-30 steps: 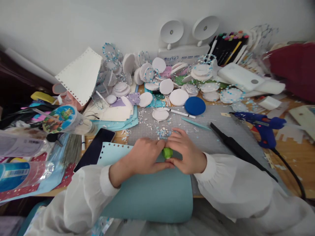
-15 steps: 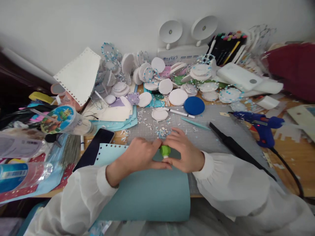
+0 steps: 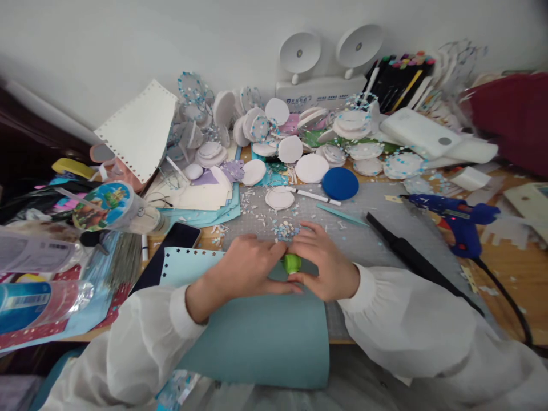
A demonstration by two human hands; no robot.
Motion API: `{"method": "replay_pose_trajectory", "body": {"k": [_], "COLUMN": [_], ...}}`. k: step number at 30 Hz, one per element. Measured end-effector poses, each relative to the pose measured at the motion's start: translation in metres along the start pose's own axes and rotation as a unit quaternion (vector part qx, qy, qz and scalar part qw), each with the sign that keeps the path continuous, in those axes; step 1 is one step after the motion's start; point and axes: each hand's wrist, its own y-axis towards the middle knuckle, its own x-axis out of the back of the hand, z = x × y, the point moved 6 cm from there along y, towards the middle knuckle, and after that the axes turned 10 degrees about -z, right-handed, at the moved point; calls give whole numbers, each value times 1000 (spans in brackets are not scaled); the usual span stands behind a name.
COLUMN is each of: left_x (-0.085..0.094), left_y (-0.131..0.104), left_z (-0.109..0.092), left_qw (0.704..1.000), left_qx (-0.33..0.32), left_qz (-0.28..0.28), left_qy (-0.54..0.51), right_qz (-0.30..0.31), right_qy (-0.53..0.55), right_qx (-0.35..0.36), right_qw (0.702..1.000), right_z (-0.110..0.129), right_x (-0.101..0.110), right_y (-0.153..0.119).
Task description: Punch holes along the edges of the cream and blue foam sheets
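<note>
A light blue sheet of paper (image 3: 261,337) curves over the table's front edge, with star-shaped holes punched along its far edge. My left hand (image 3: 246,265) is closed at that far edge, its thumb lying across the sheet. Between the thumb and fingers of my right hand (image 3: 325,265) is a small green craft punch (image 3: 293,264), set at the paper's edge. The left fingertips come right up against the punch. Small blue and white paper bits (image 3: 285,230) lie just beyond my hands.
A grey cutting mat (image 3: 377,197) carries a white marker (image 3: 319,197), a blue disc (image 3: 340,183) and a black tool (image 3: 411,257). To the right rests a blue glue gun (image 3: 464,220). White foam discs crowd the back. At left are a phone (image 3: 182,235) and a cup (image 3: 107,205).
The blue paper has slid left under my hands, and more punched stars show at its left end. Both hands stay around the punch, a touch further right in view.
</note>
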Motion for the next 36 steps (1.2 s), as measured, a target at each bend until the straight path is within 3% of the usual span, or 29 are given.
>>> {"method": "replay_pose_trajectory", "body": {"k": [9,20,29,36], "left_x": [0,-3,-5,-9], "left_y": [4,-2,3,8], "left_z": [0,-8,8,8], "left_qw": [999,999,999,996], "left_qx": [34,-42,45,77], "left_qz": [30,14,1,22], "left_qy": [15,16,10,28], "right_qz": [-4,-23,-18,2], "right_qy": [10,9,44,23], "right_qx": [1,24,-24,-40], "right_qw": [1000,999,999,999], "right_z": [2,4,-8,-10], "right_x": [3,1,-1,-1], "right_y": [-1,-2,-1,-1]}}
